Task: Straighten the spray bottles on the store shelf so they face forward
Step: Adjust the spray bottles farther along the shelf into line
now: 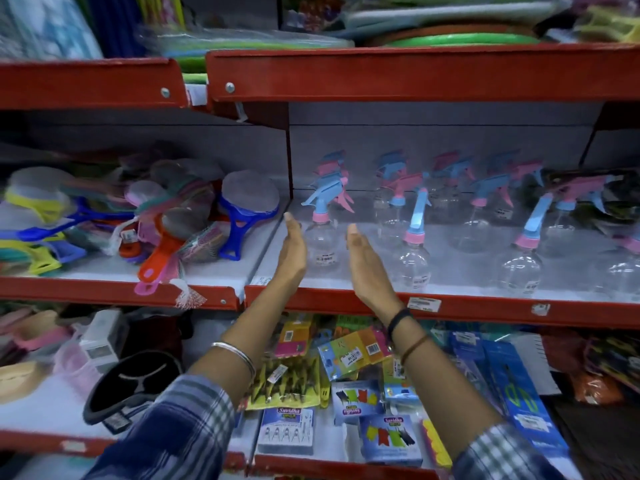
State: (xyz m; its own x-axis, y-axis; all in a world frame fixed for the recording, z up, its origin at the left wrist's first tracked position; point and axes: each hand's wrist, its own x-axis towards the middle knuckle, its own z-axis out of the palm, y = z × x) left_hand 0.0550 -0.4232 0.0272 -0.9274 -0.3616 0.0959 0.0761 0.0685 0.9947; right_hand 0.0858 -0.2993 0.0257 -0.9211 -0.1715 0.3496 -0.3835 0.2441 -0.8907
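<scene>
Several clear spray bottles with pink and blue trigger heads stand in rows on the middle shelf (450, 268). The leftmost front bottle (321, 237) has a pink collar and a blue trigger that points left. My left hand (293, 252) is flat and upright just left of it, and my right hand (367, 263) is flat just right of it, so the palms face each other around the bottle. Neither hand clearly touches it. A second front bottle (414, 261) stands to the right, and a third (519, 268) stands further right; the blue heads of both lean.
A red shelf lip (450, 308) runs below the bottles, and a red upper shelf (415, 74) hangs above. A divider wall (290, 161) separates the bottles from a pile of coloured scrubbers (166, 216). Packets of clothes pegs (346, 375) fill the lower shelf.
</scene>
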